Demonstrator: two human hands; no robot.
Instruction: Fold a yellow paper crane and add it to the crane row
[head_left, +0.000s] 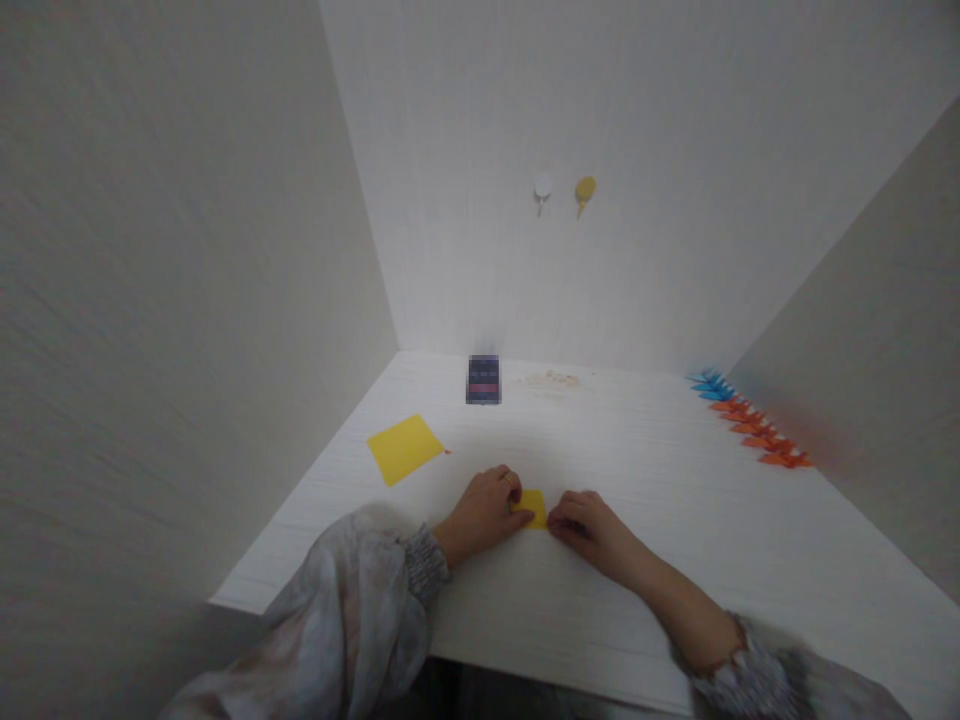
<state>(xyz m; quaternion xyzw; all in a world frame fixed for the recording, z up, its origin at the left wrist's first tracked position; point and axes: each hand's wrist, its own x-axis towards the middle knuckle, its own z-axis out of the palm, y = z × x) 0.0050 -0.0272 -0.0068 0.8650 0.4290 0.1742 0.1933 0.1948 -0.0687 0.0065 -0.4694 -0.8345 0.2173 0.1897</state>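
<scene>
A small folded piece of yellow paper [534,507] lies on the white table between my hands. My left hand [486,508] is closed on its left side, the thumb along the near edge and the other fingers curled at the far side. At the lower right corner of the paper, my right hand [589,530] pinches with thumb and fingertips bent together. The fingertips partly cover that corner. A larger flat sheet of yellow paper [405,449] rests to the left, beyond my left forearm.
A row of folded paper figures, blue [711,385] and orange [761,435], runs along the right wall. A dark pixelated rectangle [483,380] is near the back wall. A tiny red scrap [448,452] touches the sheet's corner. Two hooks, white [542,187] and yellow [586,189], hang above.
</scene>
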